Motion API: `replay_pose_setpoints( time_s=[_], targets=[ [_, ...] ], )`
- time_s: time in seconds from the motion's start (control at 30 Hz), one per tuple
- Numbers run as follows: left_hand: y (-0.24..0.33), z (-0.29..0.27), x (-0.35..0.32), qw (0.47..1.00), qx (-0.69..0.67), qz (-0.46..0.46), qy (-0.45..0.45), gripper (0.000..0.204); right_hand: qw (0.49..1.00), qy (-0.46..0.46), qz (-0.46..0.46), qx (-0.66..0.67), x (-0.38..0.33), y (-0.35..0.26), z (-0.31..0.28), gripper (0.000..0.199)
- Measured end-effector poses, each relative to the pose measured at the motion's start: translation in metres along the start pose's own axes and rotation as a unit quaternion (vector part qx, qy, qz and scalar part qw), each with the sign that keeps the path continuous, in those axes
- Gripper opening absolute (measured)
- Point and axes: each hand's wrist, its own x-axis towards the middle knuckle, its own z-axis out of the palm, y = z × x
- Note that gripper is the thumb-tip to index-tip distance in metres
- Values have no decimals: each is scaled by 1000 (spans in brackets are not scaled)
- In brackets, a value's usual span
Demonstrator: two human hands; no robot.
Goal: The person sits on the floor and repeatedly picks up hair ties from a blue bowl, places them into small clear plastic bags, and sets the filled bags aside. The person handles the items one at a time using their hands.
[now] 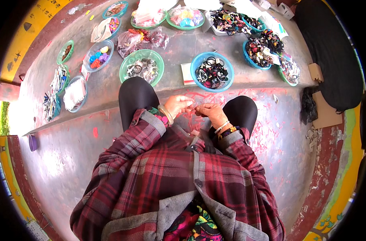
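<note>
Between my knees, my left hand [178, 105] and my right hand [212, 113] face each other with their fingertips close together. Both hands are pinched closed. Whatever lies between the fingers is too small to make out. Beyond them, on the raised step, stands a blue basin [193, 61] holding black hair ties [212, 72] and small light pieces. To its left is a green basin [122, 69] with pale, clear-looking small pieces [142, 70]. A white card or box [187, 74] lies against the blue basin's left side.
More basins line the step: a blue one [247, 56] heaped with dark hair ties, a basin [86, 60] of coloured pieces, and one [75, 93] with white packets. Plastic bags [128, 42] sit behind. Red scraps [267, 140] litter the floor. Cardboard [327, 110] and a black bag [308, 105] lie right.
</note>
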Motion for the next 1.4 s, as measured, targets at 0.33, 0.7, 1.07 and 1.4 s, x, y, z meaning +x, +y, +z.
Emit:
replay_pose_setpoints(
  time_s=[0.33,0.7,1.07,1.4],
  targets=[
    [7,5,-4,997,4,-74,-34,24,999,39,-3,36,-1,-8,1,11],
    [4,3,-1,997,-1,-60,-54,20,998,7,-29,52,5,1,-1,6],
    [12,9,-6,1000,-27,-8,12,23,992,22,-49,-117,10,11,4,12],
    [8,9,-4,999,-14,14,28,18,989,7,-17,-149,6,2,7,12]
  ],
)
